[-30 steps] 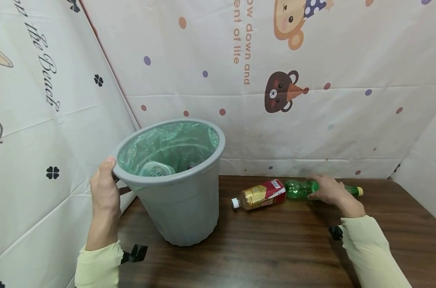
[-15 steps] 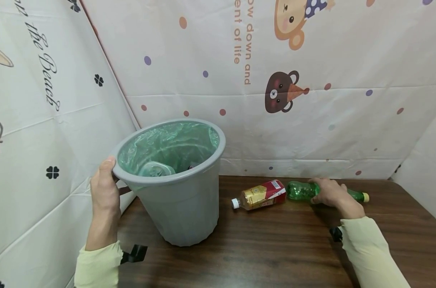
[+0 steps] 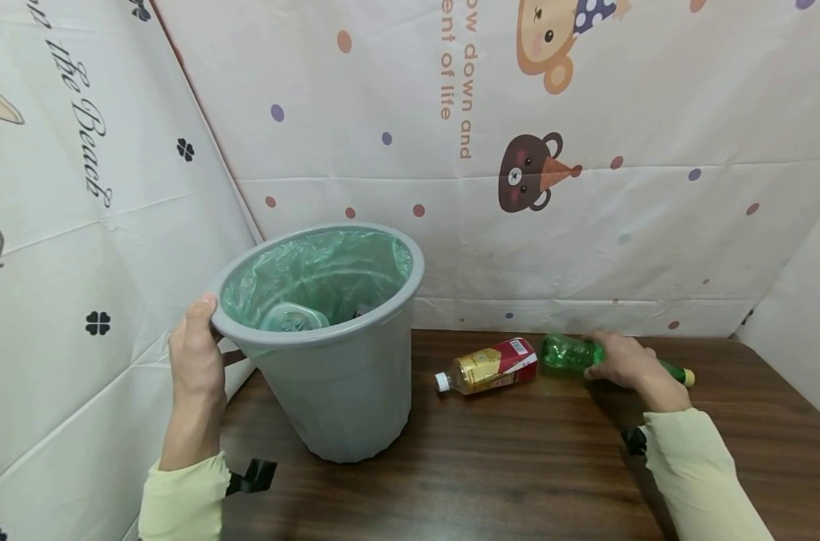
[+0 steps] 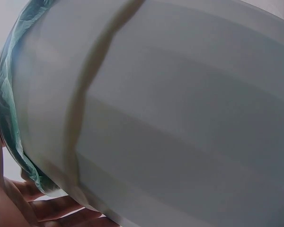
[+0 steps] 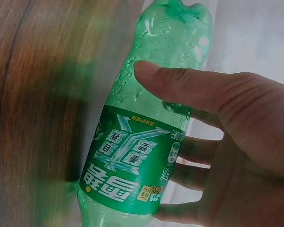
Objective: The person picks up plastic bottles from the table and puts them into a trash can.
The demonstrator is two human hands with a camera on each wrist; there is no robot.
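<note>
The right hand (image 3: pixel 622 362) is wrapped around the middle of a green bottle (image 3: pixel 564 352), thumb lying across its front and the other fingers curled behind it, as the right wrist view shows (image 5: pixel 189 87). The bottle (image 5: pixel 146 142) lies nearly flat, its base tilted a little above the bench (image 3: pixel 491 451), to the right of the bin, with its yellow cap (image 3: pixel 688 376) pointing further right and its lumpy base pointing back toward the bin. It is clear green plastic, beaded with droplets inside, and carries a green label (image 5: pixel 132 172) with white and yellow printing.

The left hand (image 3: pixel 196 357) grips the near left rim of the bin (image 3: pixel 345 398), thumb on top of the rim and the fingers (image 4: pixel 52 208) curled under the lip. The bin is grey plastic, round, widening toward the top, and stands on the bench's left end. A thin green bag (image 3: pixel 315 274) lines it, folded over the rim (image 4: pixel 9 127); something pale and round lies at the bottom.

Between the bin and the green bottle lies a second bottle (image 3: pixel 487 366) on its side, amber with a red and gold label and a white cap facing the bin. Its base is just beside the green bottle's base.

Both forearms wear pale yellow sleeves (image 3: pixel 694 466). Behind the bench hangs a cream sheet (image 3: pixel 585 225) printed with bears and coloured dots.
</note>
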